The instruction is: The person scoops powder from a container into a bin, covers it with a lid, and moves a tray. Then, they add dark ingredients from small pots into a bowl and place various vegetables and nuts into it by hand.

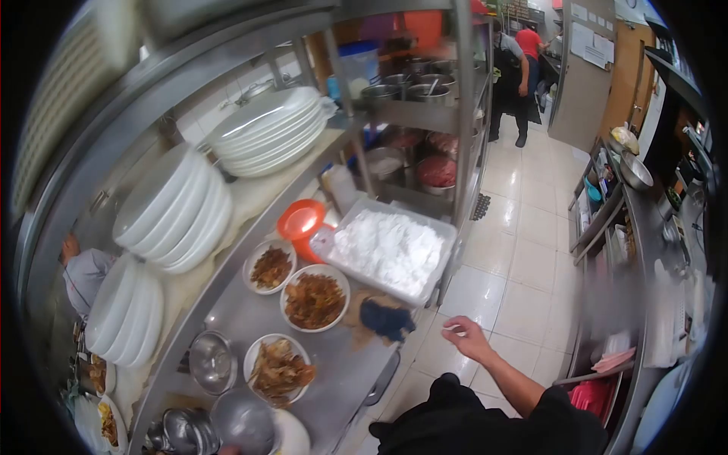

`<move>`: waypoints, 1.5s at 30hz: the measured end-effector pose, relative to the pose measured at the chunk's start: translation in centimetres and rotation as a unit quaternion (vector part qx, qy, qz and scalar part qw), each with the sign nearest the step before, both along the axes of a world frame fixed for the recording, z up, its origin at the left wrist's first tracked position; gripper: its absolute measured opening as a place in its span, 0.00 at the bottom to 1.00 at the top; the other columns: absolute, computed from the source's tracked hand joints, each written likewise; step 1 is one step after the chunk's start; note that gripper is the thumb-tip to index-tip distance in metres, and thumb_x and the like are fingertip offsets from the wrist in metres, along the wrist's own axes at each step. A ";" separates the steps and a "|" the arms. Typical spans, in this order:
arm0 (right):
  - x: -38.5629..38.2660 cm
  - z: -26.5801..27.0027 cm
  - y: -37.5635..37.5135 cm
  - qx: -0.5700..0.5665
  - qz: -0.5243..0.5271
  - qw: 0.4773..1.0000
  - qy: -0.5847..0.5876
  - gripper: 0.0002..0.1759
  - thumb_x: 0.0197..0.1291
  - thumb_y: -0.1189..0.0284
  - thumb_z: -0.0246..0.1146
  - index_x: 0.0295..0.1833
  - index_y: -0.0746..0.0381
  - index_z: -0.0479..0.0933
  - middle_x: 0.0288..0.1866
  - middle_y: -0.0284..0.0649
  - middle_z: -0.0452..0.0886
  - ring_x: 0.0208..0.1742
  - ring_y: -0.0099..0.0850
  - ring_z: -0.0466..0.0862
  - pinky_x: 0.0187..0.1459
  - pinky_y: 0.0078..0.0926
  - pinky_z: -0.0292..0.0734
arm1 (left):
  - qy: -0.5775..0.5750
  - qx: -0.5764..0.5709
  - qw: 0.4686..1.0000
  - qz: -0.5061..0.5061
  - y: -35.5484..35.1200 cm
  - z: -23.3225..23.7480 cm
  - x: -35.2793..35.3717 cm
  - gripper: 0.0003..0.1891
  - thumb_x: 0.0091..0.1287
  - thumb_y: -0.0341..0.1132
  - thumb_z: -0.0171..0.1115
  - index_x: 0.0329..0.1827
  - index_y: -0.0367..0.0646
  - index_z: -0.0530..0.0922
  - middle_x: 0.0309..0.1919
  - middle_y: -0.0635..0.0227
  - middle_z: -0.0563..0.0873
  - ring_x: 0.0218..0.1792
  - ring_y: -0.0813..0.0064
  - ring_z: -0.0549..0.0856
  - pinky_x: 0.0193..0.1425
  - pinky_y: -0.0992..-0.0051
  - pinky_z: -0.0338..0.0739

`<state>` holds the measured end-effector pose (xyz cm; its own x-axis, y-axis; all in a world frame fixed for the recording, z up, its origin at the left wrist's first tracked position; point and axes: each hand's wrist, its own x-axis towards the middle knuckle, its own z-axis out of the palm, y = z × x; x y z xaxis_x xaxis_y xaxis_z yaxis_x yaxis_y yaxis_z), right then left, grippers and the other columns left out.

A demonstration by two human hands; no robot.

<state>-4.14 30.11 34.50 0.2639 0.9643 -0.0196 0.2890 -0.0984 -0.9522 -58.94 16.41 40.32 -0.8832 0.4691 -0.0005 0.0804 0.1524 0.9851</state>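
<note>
My right hand (466, 339) hangs over the floor just off the counter's end, fingers loosely bent and apart, with nothing in them. Closest to it is a dark blue cloth (387, 318) on the counter corner. Only a sliver of my left hand (229, 450) shows at the bottom edge, on a steel bowl (243, 419); most of its fingers are hidden. This bowl partly covers a white container (292, 434). White bowls of brown, crisp-looking food stand nearby: one with large flakes (279, 370), one with smaller pieces (315, 298), and a smaller one (271, 267).
A clear tub of white powder (390, 250) sits at the counter's far end beside an orange container (302, 220). Stacked white plates (265, 133) line the shelf. Empty steel bowls (212, 362) stand below. A tiled aisle (523, 250) leads to two people (512, 76).
</note>
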 end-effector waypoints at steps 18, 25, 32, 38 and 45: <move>24.2 24.7 11.6 0.131 0.081 0.973 -0.171 0.13 0.51 0.75 0.56 0.44 0.67 0.76 0.28 0.48 0.78 0.31 0.36 0.80 0.37 0.31 0.74 | 0.062 0.094 0.852 -0.512 23.8 15.5 38.8 0.05 0.63 0.30 0.61 0.35 0.38 0.79 0.28 0.69 0.83 0.29 0.82 0.80 0.35 0.80 0.76; 29.4 34.2 20.4 0.247 0.048 0.893 -0.373 0.13 0.41 0.78 0.53 0.35 0.66 0.77 0.29 0.47 0.77 0.31 0.44 0.78 0.35 0.35 0.72 | 0.170 0.164 0.861 -0.451 33.0 22.1 37.8 0.06 0.62 0.30 0.62 0.33 0.36 0.77 0.26 0.71 0.81 0.27 0.82 0.79 0.33 0.81 0.74; 30.1 37.2 25.9 0.285 0.154 0.794 -0.515 0.13 0.38 0.79 0.52 0.34 0.63 0.77 0.29 0.45 0.77 0.35 0.47 0.78 0.37 0.41 0.73 | 0.340 0.235 0.746 -0.523 47.0 28.5 49.6 0.10 0.59 0.32 0.65 0.40 0.35 0.79 0.31 0.67 0.82 0.30 0.79 0.79 0.35 0.79 0.74; 31.4 37.3 31.8 0.277 0.309 0.776 -0.474 0.26 0.38 0.78 0.51 0.50 0.64 0.75 0.31 0.49 0.79 0.35 0.48 0.79 0.36 0.43 0.73 | 0.531 0.194 0.613 -0.552 58.2 31.9 60.6 0.16 0.59 0.40 0.66 0.44 0.36 0.80 0.32 0.63 0.84 0.34 0.73 0.82 0.42 0.74 0.76; 32.8 37.2 37.9 0.296 0.450 0.730 -0.421 0.31 0.37 0.77 0.53 0.55 0.71 0.70 0.26 0.50 0.78 0.31 0.48 0.80 0.31 0.44 0.72 | 0.503 0.010 0.547 -0.669 63.1 32.6 63.4 0.16 0.59 0.42 0.65 0.44 0.40 0.82 0.33 0.61 0.85 0.36 0.70 0.83 0.43 0.72 0.75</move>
<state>28.69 67.98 71.67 -0.8027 0.5293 0.2749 0.4908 0.8481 -0.1998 4.47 79.48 72.93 0.7024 0.6868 0.1870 0.6094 -0.7159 0.3408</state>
